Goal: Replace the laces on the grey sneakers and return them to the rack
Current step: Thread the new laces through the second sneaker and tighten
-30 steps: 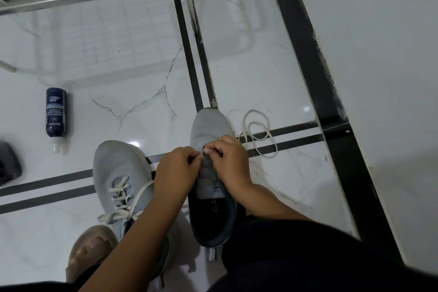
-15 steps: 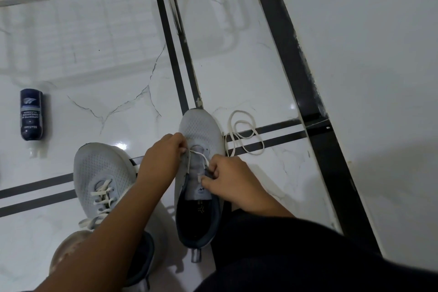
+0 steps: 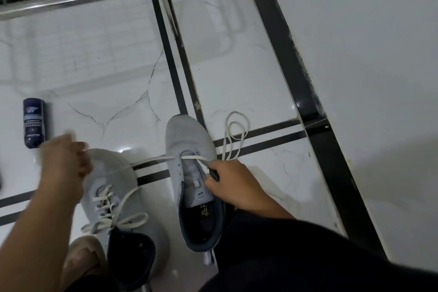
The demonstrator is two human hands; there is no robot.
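I see left hand (image 3: 64, 161), blurred, pinching the white lace (image 3: 154, 160) taut at left; right hand (image 3: 227, 178) pinches its other end beside the unlaced sneaker (image 3: 192, 173). Bottle (image 3: 34, 123) far left.

You see two grey mesh sneakers (image 3: 189, 142) with dark navy lining and off-white laces (image 3: 233, 135). The floor (image 3: 237, 66) is white marble with thin grey veins and black stripes. The small bottle (image 3: 34, 122) is dark blue.

Light: we are seeing dim, cool light.
Glare: floor (image 3: 123, 149) is glinting.
Blur: left hand (image 3: 64, 161) is smearing.
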